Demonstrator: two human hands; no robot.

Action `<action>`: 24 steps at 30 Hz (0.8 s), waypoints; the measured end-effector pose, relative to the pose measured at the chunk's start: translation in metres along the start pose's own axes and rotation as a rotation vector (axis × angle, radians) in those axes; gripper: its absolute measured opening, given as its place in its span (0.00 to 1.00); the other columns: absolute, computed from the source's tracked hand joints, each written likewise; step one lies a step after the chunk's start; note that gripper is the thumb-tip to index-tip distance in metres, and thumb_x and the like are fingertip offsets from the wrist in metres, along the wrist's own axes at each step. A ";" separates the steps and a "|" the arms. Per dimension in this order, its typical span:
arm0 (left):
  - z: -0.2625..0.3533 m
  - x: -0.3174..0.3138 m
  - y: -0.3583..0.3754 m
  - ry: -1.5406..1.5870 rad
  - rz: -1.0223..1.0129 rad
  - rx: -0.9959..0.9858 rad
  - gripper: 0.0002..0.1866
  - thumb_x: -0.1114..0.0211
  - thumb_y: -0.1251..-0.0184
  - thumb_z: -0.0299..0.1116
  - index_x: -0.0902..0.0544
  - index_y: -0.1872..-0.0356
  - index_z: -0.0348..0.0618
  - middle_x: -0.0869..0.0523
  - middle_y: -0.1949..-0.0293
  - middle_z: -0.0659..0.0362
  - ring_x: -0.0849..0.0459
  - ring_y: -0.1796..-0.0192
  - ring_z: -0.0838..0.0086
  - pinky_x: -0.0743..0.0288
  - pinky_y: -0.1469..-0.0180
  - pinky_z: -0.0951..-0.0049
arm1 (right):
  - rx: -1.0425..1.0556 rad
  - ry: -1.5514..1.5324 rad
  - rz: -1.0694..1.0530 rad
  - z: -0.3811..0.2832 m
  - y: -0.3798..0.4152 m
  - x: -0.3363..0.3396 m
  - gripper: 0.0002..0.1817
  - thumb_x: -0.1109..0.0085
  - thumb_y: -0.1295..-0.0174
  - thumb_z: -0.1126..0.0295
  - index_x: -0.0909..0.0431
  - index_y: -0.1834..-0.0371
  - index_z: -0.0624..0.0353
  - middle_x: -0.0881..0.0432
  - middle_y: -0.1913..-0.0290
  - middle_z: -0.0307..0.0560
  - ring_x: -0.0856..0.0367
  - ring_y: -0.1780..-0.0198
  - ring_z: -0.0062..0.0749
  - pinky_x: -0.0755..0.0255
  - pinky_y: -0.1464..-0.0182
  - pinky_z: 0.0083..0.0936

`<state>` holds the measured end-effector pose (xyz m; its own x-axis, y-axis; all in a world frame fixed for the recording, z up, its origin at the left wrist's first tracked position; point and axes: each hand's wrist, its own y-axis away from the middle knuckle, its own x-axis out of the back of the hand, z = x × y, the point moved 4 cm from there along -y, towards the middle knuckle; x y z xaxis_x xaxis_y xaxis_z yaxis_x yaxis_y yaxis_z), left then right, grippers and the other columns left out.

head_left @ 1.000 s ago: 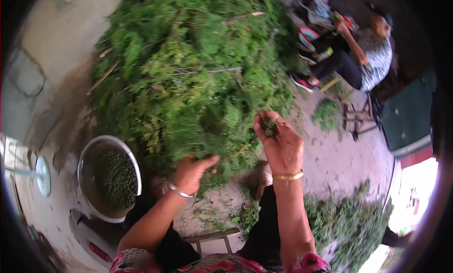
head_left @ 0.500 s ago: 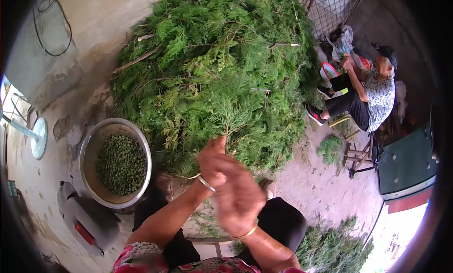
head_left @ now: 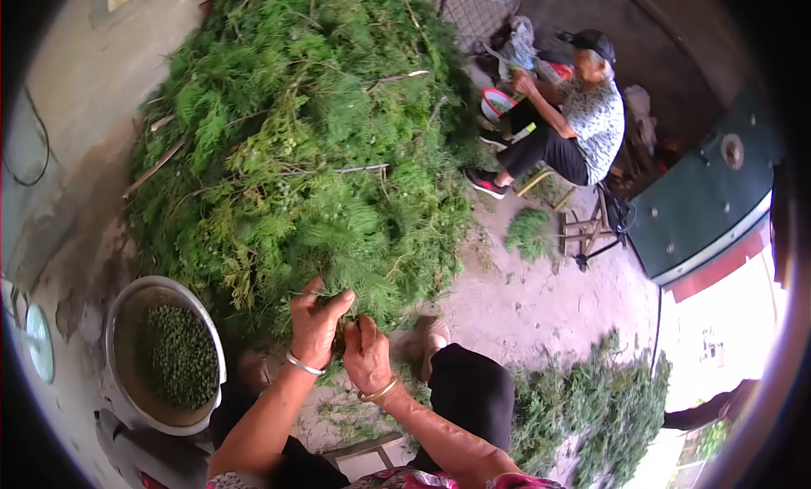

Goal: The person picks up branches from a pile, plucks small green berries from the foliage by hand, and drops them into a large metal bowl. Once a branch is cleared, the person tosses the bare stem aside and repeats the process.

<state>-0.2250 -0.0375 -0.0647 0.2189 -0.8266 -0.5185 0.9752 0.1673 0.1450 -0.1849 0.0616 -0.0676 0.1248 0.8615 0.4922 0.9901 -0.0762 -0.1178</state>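
My left hand, with a silver bracelet at the wrist, is closed around a feathery evergreen sprig at the near edge of a big pile of evergreen branches. The sprig's fronds blend into the pile behind it. Just to the right and slightly lower, my right hand has its thumb and fingers pinched together close to the left thumb. What sits in that pinch is too small and dark to make out. At left, a metal basin holds many small green cones or berries.
A person sits on a low chair at upper right, hands near a small red-rimmed bowl. More cut greenery lies at lower right. A loose sprig rests on the floor. A grey object stands below the basin.
My view has swung right, so the pile and basin sit further left. My right hand, blurred and crossing over the left before, has drawn back beside it and pinches near the left thumb.
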 end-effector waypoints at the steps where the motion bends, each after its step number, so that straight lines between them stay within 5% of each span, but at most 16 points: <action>1: 0.000 0.003 0.001 -0.140 -0.014 -0.049 0.07 0.33 0.50 0.23 0.22 0.70 0.39 0.21 0.73 0.66 0.28 0.72 0.84 0.32 0.70 0.79 | -0.027 -0.024 0.020 0.000 -0.001 0.004 0.17 0.50 0.37 0.61 0.35 0.71 0.66 0.29 0.80 0.66 0.28 0.76 0.62 0.35 0.74 0.45; 2: -0.003 0.006 -0.001 -0.265 -0.037 -0.081 0.08 0.33 0.48 0.27 0.25 0.72 0.37 0.25 0.77 0.67 0.31 0.73 0.84 0.35 0.71 0.78 | -0.037 -0.025 0.017 0.001 -0.002 0.007 0.17 0.50 0.37 0.61 0.35 0.71 0.66 0.29 0.80 0.66 0.28 0.76 0.62 0.35 0.74 0.45; 3: -0.006 0.006 -0.001 -0.271 -0.027 -0.067 0.08 0.33 0.48 0.27 0.25 0.72 0.37 0.25 0.77 0.67 0.31 0.73 0.84 0.35 0.71 0.78 | -0.058 -0.045 -0.053 0.003 -0.004 0.012 0.18 0.48 0.37 0.60 0.33 0.70 0.67 0.28 0.80 0.59 0.28 0.76 0.48 0.34 0.73 0.39; 5: 0.006 0.000 0.002 -0.729 -0.059 -0.433 0.12 0.32 0.46 0.31 0.27 0.73 0.35 0.29 0.79 0.66 0.33 0.73 0.83 0.35 0.72 0.77 | -0.180 -0.298 -0.179 0.002 -0.005 0.016 0.20 0.45 0.37 0.58 0.30 0.71 0.68 0.29 0.78 0.40 0.34 0.73 0.18 0.35 0.72 0.25; 7: 0.011 -0.006 0.005 -0.643 -0.090 -0.285 0.14 0.32 0.46 0.33 0.27 0.71 0.33 0.29 0.79 0.64 0.34 0.73 0.81 0.36 0.72 0.75 | -0.299 -0.597 -0.285 -0.006 -0.005 0.021 0.18 0.42 0.39 0.60 0.29 0.72 0.67 0.28 0.77 0.35 0.34 0.73 0.15 0.37 0.73 0.19; 9: -0.005 -0.004 0.002 -0.441 -0.056 -0.342 0.16 0.32 0.45 0.35 0.24 0.65 0.31 0.31 0.77 0.66 0.36 0.72 0.83 0.37 0.73 0.78 | -0.296 -0.569 -0.276 -0.003 -0.003 0.022 0.15 0.41 0.40 0.64 0.29 0.72 0.66 0.27 0.78 0.37 0.32 0.74 0.15 0.38 0.75 0.16; 11: -0.013 -0.004 0.003 -0.279 -0.104 -0.027 0.17 0.32 0.45 0.36 0.24 0.65 0.30 0.32 0.76 0.67 0.35 0.71 0.84 0.37 0.71 0.81 | -0.357 -0.576 -0.320 0.000 -0.003 0.028 0.13 0.42 0.40 0.66 0.29 0.70 0.67 0.23 0.76 0.41 0.30 0.76 0.17 0.37 0.77 0.17; 12: -0.011 -0.002 0.001 -0.303 -0.155 0.072 0.16 0.33 0.44 0.33 0.22 0.58 0.33 0.22 0.52 0.54 0.26 0.56 0.79 0.30 0.52 0.76 | -0.378 -0.539 -0.326 0.003 -0.004 0.031 0.12 0.44 0.39 0.67 0.29 0.70 0.67 0.22 0.74 0.44 0.29 0.77 0.18 0.37 0.78 0.17; 15: -0.005 -0.002 -0.001 -0.190 -0.172 0.105 0.18 0.34 0.42 0.35 0.22 0.55 0.33 0.21 0.63 0.60 0.26 0.58 0.80 0.31 0.53 0.77 | -0.563 -0.804 -0.186 0.014 -0.012 0.041 0.09 0.51 0.37 0.70 0.29 0.69 0.66 0.19 0.71 0.52 0.30 0.81 0.23 0.40 0.80 0.15; 19: -0.005 0.011 -0.013 -0.299 -0.069 -0.009 0.23 0.38 0.39 0.42 0.24 0.50 0.35 0.18 0.63 0.56 0.17 0.62 0.69 0.27 0.57 0.73 | -0.540 -0.907 -0.038 0.026 -0.028 0.075 0.08 0.52 0.36 0.71 0.32 0.72 0.64 0.19 0.70 0.54 0.29 0.79 0.23 0.42 0.82 0.16; 24: -0.011 -0.002 -0.002 -0.324 -0.094 0.226 0.23 0.37 0.40 0.46 0.24 0.51 0.37 0.18 0.63 0.55 0.17 0.62 0.70 0.26 0.60 0.73 | -0.471 -0.992 0.098 0.035 -0.035 0.106 0.09 0.53 0.35 0.72 0.34 0.72 0.65 0.20 0.70 0.54 0.30 0.79 0.23 0.43 0.82 0.17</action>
<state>-0.2272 -0.0302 -0.0737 0.0720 -0.9653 -0.2512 0.9506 -0.0099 0.3102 -0.2082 0.1733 -0.0412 0.3060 0.8456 -0.4374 0.9304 -0.1683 0.3255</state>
